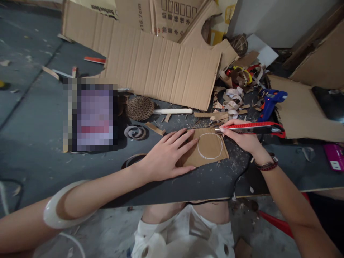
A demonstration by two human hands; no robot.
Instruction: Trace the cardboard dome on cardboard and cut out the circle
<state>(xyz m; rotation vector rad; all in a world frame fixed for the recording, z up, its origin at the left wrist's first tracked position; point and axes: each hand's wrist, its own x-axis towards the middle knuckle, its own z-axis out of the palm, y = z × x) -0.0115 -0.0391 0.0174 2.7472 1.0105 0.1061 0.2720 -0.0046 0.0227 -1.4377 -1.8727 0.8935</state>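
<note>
A small brown cardboard piece (pixel 208 157) with a white chalk circle (pixel 210 146) drawn on it lies on the dark board (pixel 188 186) over my lap. My left hand (pixel 168 154) lies flat on the left part of the piece, fingers stretched out, pressing it down. My right hand (pixel 242 138) is closed round a red utility knife (pixel 255 128); the knife's tip sits at the circle's upper right edge.
A large corrugated cardboard sheet (pixel 161 68) lies behind. A blue glue gun (pixel 270 100), paper strip scraps (pixel 233 100), a woven cardboard ball on a white stick (pixel 141 107), a coiled spiral (pixel 135 132) and a pink power strip (pixel 334 156) surround the work spot. A blurred-out rectangle (pixel 91 114) stands left.
</note>
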